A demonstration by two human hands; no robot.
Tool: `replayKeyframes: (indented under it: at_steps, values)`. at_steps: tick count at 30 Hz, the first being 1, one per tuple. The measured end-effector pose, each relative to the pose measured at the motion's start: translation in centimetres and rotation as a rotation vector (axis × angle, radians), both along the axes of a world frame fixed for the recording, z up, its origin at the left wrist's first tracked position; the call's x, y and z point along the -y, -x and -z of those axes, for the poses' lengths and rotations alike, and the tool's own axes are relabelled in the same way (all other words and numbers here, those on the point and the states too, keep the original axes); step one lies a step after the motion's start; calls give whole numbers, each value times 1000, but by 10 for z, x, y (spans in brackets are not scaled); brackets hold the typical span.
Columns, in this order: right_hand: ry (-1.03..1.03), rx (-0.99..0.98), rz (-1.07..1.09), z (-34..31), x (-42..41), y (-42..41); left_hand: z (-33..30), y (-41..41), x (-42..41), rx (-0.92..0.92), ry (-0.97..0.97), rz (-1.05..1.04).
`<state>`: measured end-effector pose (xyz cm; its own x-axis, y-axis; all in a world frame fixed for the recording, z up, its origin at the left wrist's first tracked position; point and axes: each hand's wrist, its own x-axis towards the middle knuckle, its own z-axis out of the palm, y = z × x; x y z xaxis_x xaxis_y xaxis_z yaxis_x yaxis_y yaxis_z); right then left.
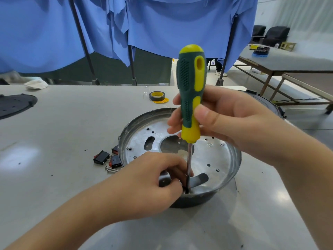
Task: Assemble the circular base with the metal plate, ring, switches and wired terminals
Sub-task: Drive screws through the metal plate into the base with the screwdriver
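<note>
The round grey metal base bowl (180, 159) with its perforated silver metal plate (212, 159) sits on the pale grey table (63, 132). The right hand (221, 120) wraps its fingers round the green-and-yellow screwdriver (191, 98), held upright, long axis vertical, tip pointing down at the bowl's near rim. The left hand (153, 175) rests curled at that rim, fingertips pinching at the shaft's tip; what they pinch is hidden. Left of the bowl lie black-and-red rocker switches (108, 158) and loose screws (110, 169); beyond it, a black-and-yellow tape roll (157, 96).
</note>
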<state>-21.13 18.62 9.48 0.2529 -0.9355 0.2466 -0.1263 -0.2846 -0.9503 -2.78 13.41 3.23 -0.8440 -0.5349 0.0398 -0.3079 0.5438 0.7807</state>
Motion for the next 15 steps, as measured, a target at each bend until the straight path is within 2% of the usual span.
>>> replayKeyframes:
  at_steps: [4, 11, 15]
  values:
    - [81, -21, 95, -3, -1, -2, -3, 1, -2, -57, -2, -16]
    - [292, -242, 352, -4, -3, -13, -9, -1, -4, -127, 6, -5]
    - [307, -339, 459, -3, -4, -18, -9, 3, -5, -217, 64, -68]
